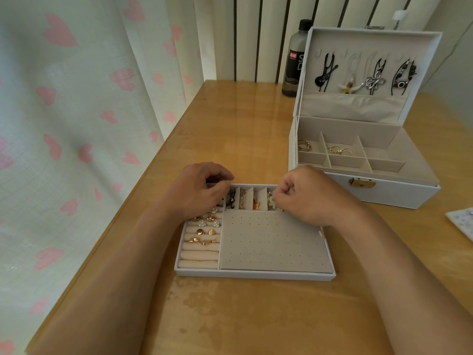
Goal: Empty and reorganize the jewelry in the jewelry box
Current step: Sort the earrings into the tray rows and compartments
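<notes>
Head view: one tray lies mid-frame, long axis left-right.
Right hand pinches pearl piece; left hand curled, grip unclear.

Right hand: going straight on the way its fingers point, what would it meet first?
Probably the pearly piece in the rightmost small compartment of the tray; the right hand seems to pinch it; depth unclear.

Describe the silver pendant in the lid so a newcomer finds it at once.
Look to the open white jewelry box at the far right of the table and its raised lid, where four pendants hang in a row. The silver pendant is third from the left, the only bright openwork metal piece, between a cream pendant and a dark pendant.
</notes>
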